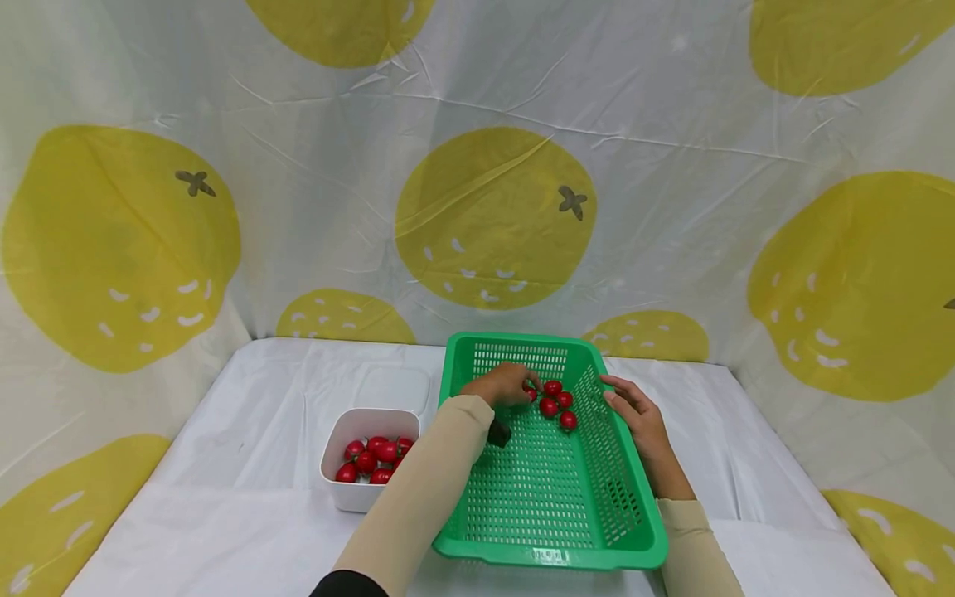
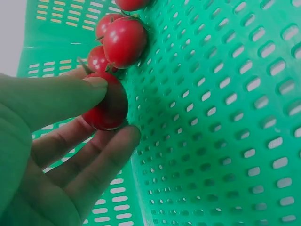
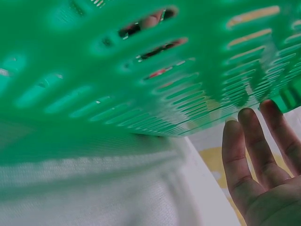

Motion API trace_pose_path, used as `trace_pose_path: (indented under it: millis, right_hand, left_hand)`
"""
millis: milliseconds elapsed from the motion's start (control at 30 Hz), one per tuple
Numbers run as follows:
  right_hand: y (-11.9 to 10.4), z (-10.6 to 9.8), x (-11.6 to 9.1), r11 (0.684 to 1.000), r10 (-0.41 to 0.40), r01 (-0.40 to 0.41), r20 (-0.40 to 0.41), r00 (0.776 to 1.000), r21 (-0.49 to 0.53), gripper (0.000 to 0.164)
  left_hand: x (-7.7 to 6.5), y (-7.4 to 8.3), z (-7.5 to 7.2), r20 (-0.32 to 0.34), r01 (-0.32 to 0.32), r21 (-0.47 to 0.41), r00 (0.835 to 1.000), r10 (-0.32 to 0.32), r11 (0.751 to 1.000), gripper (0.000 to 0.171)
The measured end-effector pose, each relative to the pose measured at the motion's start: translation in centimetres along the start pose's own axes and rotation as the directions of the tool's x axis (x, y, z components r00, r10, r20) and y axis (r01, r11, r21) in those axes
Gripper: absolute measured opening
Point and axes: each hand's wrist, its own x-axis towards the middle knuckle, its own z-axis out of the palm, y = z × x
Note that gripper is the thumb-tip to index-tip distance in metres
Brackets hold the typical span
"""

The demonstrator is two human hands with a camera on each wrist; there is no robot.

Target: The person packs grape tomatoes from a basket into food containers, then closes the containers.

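My left hand (image 1: 503, 384) reaches into a green perforated basket (image 1: 548, 557) and pinches a red cherry tomato (image 2: 113, 104) between thumb and fingers. The tomato has a bit of green stem. Several other cherry tomatoes (image 2: 124, 43) lie close beyond it on the basket floor, toward the right wall. At the basket's right rim is my right hand (image 1: 640, 423), its fingers nearly straight, the fingertips (image 3: 246, 113) right at the outer side of the wall.
Left of the basket stands a white square container (image 1: 356, 497) holding several cherry tomatoes (image 1: 366, 462), partly hidden by my left sleeve. A translucent lid (image 1: 393, 388) lies behind it on the white cloth (image 1: 276, 414). A lemon-print curtain (image 1: 313, 207) closes off the back and sides.
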Motion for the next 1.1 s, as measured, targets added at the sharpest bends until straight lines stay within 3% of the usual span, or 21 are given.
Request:
trace_pose_path:
  millis: [300,633,867,1100]
  right_hand:
    - [0.41,-0.34,0.26,1.000,-0.011,0.011,0.003,1.000,-0.003,0.043]
    - [0.13,-0.18,-0.09,1.000,0.006,-0.006,0.001,1.000,0.005,0.043]
    - [0.13,-0.03,-0.19,1.000,-0.008,0.008,0.007,1.000,-0.018,0.045]
    - [0.22,-0.01,-0.12,1.000,-0.021,0.021,0.014,1.000,-0.007,0.044]
  left_hand:
    - [0.58,-0.06,0.02,-0.041,-0.053,-0.030,0.998,0.051,0.998,0.023]
    - [0.72,0.16,-0.15,-0.057,-0.121,-0.084,0.991,0.117,0.989,0.026]
    - [0.19,0.41,-0.45,-0.087,-0.157,-0.207,0.986,0.141,0.966,0.027]
    - [0.20,0.46,-0.55,-0.121,-0.166,-0.209,0.982,0.143,0.964,0.027]
